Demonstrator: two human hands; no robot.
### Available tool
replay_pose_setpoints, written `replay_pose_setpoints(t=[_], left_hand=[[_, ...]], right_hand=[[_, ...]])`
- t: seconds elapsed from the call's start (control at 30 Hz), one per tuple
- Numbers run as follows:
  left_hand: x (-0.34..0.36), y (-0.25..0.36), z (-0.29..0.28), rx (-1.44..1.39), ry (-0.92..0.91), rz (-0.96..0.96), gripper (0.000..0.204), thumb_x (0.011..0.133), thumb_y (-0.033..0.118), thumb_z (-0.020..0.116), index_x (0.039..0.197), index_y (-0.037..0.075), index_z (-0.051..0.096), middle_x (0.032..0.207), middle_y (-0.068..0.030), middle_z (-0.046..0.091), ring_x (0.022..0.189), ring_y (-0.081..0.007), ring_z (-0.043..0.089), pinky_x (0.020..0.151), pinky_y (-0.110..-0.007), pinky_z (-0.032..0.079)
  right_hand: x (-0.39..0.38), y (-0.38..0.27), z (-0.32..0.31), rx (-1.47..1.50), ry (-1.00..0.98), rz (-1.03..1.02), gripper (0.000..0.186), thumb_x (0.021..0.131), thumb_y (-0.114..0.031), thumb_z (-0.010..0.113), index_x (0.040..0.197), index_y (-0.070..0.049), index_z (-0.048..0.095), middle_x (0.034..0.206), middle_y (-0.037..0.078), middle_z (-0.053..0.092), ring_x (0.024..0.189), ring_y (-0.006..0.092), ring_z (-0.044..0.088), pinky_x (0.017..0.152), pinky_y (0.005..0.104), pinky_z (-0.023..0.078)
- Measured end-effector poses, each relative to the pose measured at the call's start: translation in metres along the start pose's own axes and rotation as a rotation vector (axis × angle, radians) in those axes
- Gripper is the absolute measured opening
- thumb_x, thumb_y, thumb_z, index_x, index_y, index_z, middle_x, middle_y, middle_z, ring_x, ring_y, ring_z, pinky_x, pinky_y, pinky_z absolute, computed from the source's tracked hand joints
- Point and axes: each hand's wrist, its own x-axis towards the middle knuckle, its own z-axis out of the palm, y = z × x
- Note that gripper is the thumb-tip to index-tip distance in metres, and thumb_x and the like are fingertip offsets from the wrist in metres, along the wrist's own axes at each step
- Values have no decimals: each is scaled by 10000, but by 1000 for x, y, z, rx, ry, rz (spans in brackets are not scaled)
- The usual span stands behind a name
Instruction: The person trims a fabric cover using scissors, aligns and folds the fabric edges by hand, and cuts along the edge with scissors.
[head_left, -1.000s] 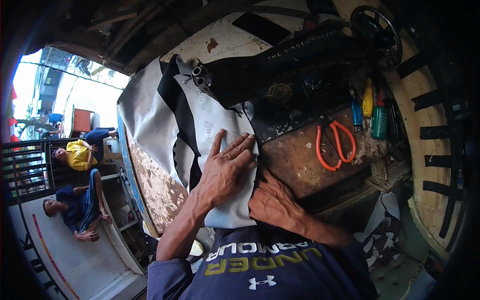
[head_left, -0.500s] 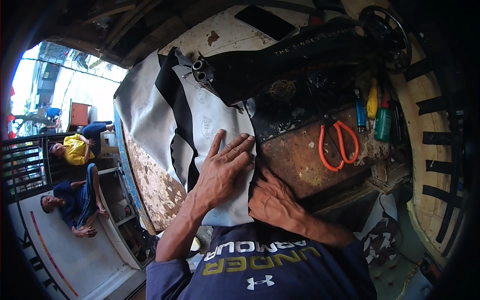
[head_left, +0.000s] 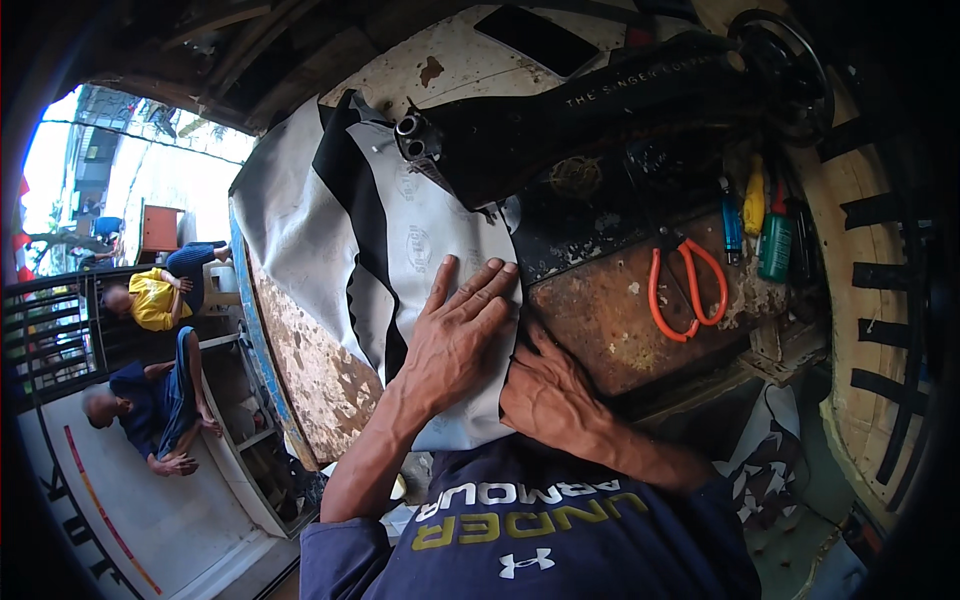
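Observation:
A pale grey sheet of leather-like material (head_left: 432, 215) with printed marks lies under the head of a black sewing machine (head_left: 600, 120). My left hand (head_left: 458, 335) rests flat on it, fingers stretched toward the needle area. At the sheet's right edge, my right hand (head_left: 555, 385) lies low against the table, its visible fingers extended. The sheet covers part of that hand. Black strips of material (head_left: 350, 180) show between the pale layers on the left. The needle's contact with the sheet is hidden behind the machine head.
Scissors with orange handles (head_left: 690, 290) lie on the worn table (head_left: 600, 320). Beside them are a blue lighter (head_left: 731, 228), a yellow-handled tool (head_left: 754, 200) and a green bottle (head_left: 774, 248). A phone (head_left: 537, 42) lies behind the machine. Two people sit at the far left.
The view has shifted slightly, moving the whole scene a little to the right. Both hands keep nearly the same place on the sheet.

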Motion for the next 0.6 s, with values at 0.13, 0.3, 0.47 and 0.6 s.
replay_pose_setpoints(t=[0.13, 0.3, 0.47, 0.6], left_hand=[[2, -7, 5, -21, 40, -1, 527, 956, 38, 635, 1477, 20, 559, 1558, -138, 589, 1514, -284, 489, 1319, -581, 187], [9, -12, 2, -35, 60, -16, 537, 970, 47, 628, 1500, 17, 542, 1549, -143, 595, 1514, -289, 487, 1318, -575, 200], [15, -17, 1, 9, 67, -4, 552, 974, 63, 641, 1515, 24, 540, 1532, -132, 610, 1508, -294, 493, 1305, -575, 242], [24, -20, -1, 13, 96, 13, 493, 968, 67, 658, 1455, 30, 593, 1507, -131, 627, 1461, -318, 537, 1287, -575, 286]], right_hand=[[4, 3, -1, 17, -110, 2, 360, 797, -236, 716, 1061, -20, 829, 1191, 175, 747, 1358, 334, 587, 1319, 608, 193], [13, 8, -2, 18, -56, 0, 380, 741, -246, 762, 1034, -17, 836, 1204, 187, 738, 1352, 333, 590, 1324, 601, 197], [16, 15, -3, 76, -132, 8, 621, 713, -302, 849, 1248, 2, 761, 1369, 245, 653, 1450, 416, 496, 1309, 624, 229], [21, 21, -2, 83, -80, 2, 557, 698, -296, 862, 1159, 8, 791, 1279, 234, 695, 1383, 391, 550, 1308, 611, 247]])
